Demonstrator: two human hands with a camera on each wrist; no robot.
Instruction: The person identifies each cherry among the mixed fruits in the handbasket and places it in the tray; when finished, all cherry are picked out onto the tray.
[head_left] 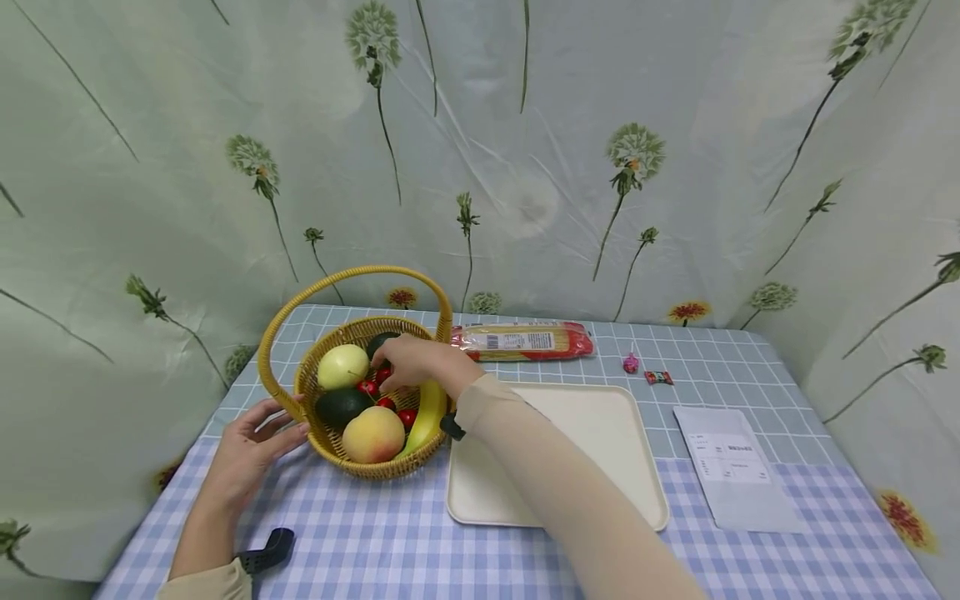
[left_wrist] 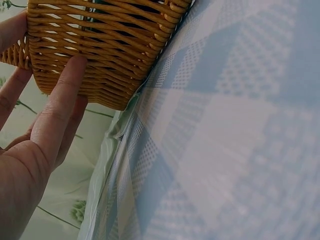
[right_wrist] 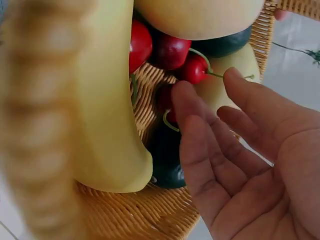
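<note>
A yellow wicker basket (head_left: 378, 472) with a tall hoop handle (head_left: 272, 337) holds a peach (head_left: 373, 435), a banana (right_wrist: 107, 115), a pale yellow-green round fruit (head_left: 342, 367), dark green avocado-like fruits (head_left: 342, 408) and several red cherries (right_wrist: 192, 69). At the basket's left side, my left hand (head_left: 251, 446) touches the woven wall with extended fingertips (left_wrist: 75, 67). My right hand (head_left: 408, 362) reaches inside from the right. Its thumb (right_wrist: 245, 92) and fingers are spread apart beside the cherries, with nothing visible between them. One cherry is partly hidden behind those fingers.
Right of the basket lies a cream tray (head_left: 600, 442), with my right forearm crossing over it. Behind are a red-ended spaghetti pack (head_left: 521, 341), a pink lollipop (head_left: 631, 363) and a small wrapped candy (head_left: 658, 377). A white labelled packet (head_left: 735, 467) lies at the right.
</note>
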